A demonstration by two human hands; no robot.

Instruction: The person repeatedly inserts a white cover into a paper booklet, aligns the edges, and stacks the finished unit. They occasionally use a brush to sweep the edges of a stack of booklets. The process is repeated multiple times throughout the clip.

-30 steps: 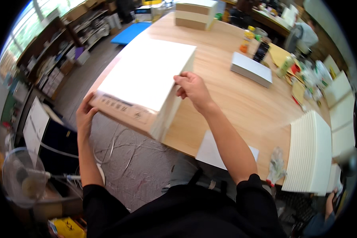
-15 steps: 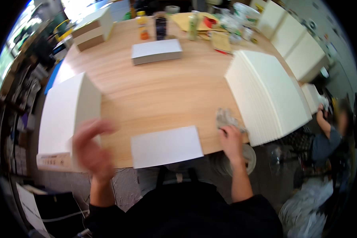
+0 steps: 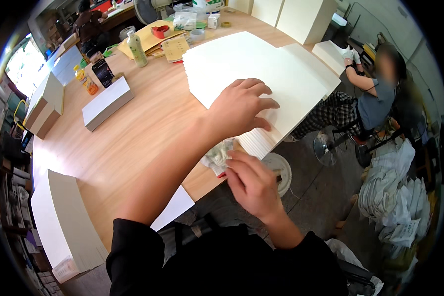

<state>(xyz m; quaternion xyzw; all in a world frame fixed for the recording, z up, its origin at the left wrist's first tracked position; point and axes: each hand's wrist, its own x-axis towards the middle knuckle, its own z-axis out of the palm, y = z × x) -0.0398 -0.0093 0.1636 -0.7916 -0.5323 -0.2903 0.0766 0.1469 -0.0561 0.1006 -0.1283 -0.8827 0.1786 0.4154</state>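
Note:
My left hand (image 3: 244, 109) reaches across to the right, fingers spread and empty, over a fanned stack of large cream-white sheets (image 3: 241, 56). Whether its fingertips touch the top sheet I cannot tell. Below it, my right hand (image 3: 256, 187) has its fingers and thumb curled together beside a crumpled greyish-white cloth (image 3: 218, 157) at the table's near edge. What sits between those fingertips, if anything, is hidden. A white sheet (image 3: 176, 209) lies at the near edge, partly covered by my left forearm.
Tall paper stacks stand at the near left (image 3: 66, 217) and far left (image 3: 47, 106). A white paper block (image 3: 108, 102), an orange drink bottle (image 3: 86, 80), a phone (image 3: 102, 73) and a green bottle (image 3: 137, 49) are farther back. A person (image 3: 375, 103) sits at the right, beside bagged bundles (image 3: 392, 197).
The view has turned to the right. My left hand has crossed from the left paper stack to the right one. My right hand stays by the cloth.

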